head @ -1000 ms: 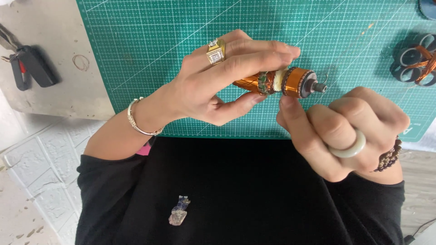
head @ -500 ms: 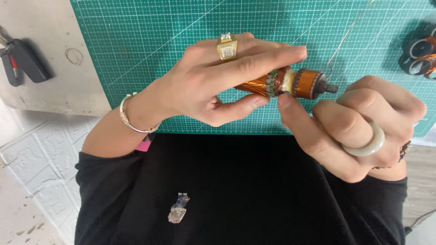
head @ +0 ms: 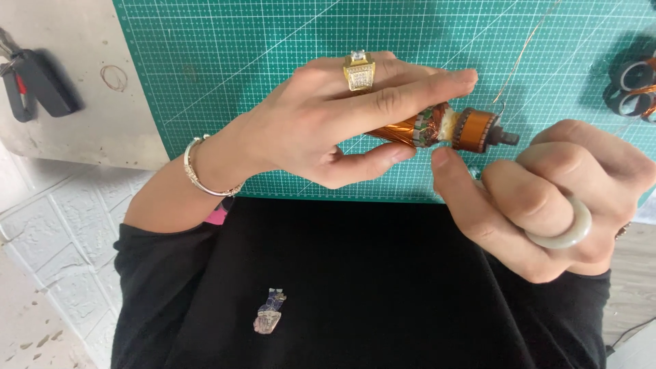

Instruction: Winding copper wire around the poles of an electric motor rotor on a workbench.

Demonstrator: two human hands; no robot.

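Hands: both are working above the green cutting mat, close together, meeting at one small motor armature.
Left hand: is gripping the copper-wound body of the armature between the thumb below and the extended fingers above; it is wearing a gold ring and a thin bracelet at the wrist.
Motor armature: is lying roughly level in the left hand, its orange commutator end and short dark shaft sticking out toward the right, clear of the mat.
Copper wire: is running as a fine strand from the commutator end up and away toward the top edge.
Right hand: is curling its fingers into a loose fist just beside the shaft end, thumb tip pointing up toward the armature; whether it is pinching the wire cannot be told; it is wearing a pale ring.
Tabletop: is carrying the mat, with a black key fob lying at far left and dark ring-shaped parts at far right.
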